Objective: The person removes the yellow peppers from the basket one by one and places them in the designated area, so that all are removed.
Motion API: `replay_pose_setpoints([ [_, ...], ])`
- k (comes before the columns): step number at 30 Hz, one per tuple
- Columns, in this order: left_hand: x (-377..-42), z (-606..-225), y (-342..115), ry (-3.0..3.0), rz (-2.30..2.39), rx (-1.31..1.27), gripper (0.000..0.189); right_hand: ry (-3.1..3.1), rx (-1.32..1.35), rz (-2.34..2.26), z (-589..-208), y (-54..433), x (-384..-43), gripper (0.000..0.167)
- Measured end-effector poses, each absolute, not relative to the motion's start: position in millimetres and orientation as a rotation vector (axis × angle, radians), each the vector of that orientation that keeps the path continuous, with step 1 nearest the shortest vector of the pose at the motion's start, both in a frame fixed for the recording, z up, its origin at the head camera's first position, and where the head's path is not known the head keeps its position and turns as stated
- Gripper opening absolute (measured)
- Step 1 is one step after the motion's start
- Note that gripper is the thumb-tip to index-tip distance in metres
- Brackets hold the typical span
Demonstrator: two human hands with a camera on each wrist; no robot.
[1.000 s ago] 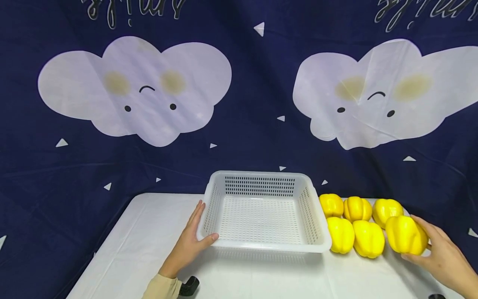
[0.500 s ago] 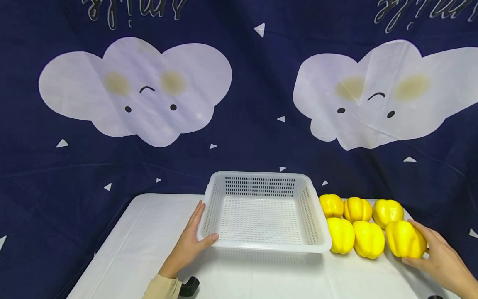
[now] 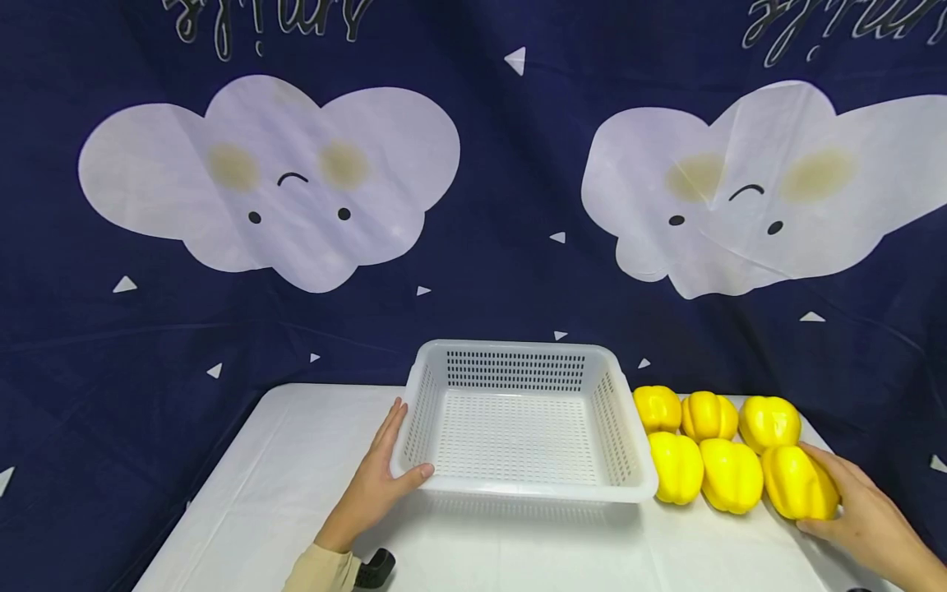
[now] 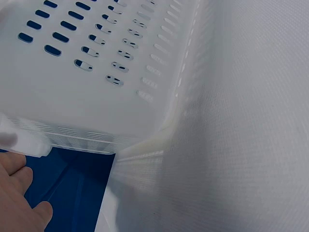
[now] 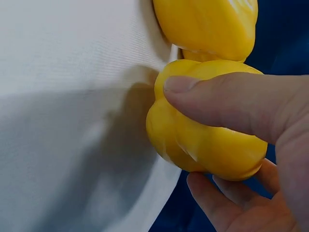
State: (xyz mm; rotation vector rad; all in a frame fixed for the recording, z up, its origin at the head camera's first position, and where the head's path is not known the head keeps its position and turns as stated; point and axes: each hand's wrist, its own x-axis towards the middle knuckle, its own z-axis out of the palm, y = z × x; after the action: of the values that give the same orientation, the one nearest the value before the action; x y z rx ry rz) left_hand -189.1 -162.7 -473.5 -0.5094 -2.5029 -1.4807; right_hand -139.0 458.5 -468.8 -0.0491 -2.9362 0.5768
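A yellow bell pepper [image 3: 799, 483] sits at the right front of a group of yellow peppers, and my right hand [image 3: 867, 511] holds it. In the right wrist view my thumb lies across the top of this pepper [image 5: 166, 137], with the fingers on its far side. My left hand [image 3: 376, 487] rests against the left side of a white perforated plastic basket [image 3: 533, 492], fingers extended along the side and thumb on the front rim. The basket holds nothing. Fingertips of the left hand [image 4: 19, 195] show beside the basket wall in the left wrist view.
Several other yellow peppers [image 3: 731, 477] stand in two rows right of the basket, close to its side. A white cloth covers the table [image 3: 259, 493]. Behind hangs a dark blue curtain [image 3: 503, 205] printed with clouds. The table edge runs close by the right hand.
My right hand has lowered the pepper slightly down and left, to the end of the front row. The left hand and the basket have stayed in place.
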Motion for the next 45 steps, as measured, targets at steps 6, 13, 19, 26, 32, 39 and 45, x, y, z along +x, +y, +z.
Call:
replay_pose_setpoints([
  [6,-189.3,-474.3,-162.8,-2.505,-1.476,-0.51,0.099,-2.972,-0.049,0.576,-471.4,459.6,-142.2,0.11],
  [13,-188.9,-474.1,-162.8,-2.501,-1.478,-0.51,0.099,-2.994,-0.029,0.573,-474.1,459.9,-145.1,0.11],
  [19,-188.2,-473.3,-162.7,-2.505,-1.476,-0.509,0.099,-3.001,-0.021,0.541,-474.4,458.4,-146.5,0.111],
  [26,-187.9,-472.9,-162.8,-2.505,-1.474,-0.513,0.099,-3.022,-0.027,0.541,-475.1,459.5,-148.9,0.11],
  [32,-188.0,-473.0,-162.8,-2.504,-1.474,-0.517,0.099,-3.061,-0.069,0.556,-477.2,461.4,-150.6,0.112],
  [39,-187.3,-471.8,-162.4,-2.499,-1.484,-0.521,0.099,-3.085,-0.111,0.583,-479.5,463.9,-151.5,0.113],
  [45,-187.2,-470.5,-162.3,-2.498,-1.486,-0.521,0.099,-3.082,-0.131,0.596,-478.5,464.8,-152.1,0.114],
])
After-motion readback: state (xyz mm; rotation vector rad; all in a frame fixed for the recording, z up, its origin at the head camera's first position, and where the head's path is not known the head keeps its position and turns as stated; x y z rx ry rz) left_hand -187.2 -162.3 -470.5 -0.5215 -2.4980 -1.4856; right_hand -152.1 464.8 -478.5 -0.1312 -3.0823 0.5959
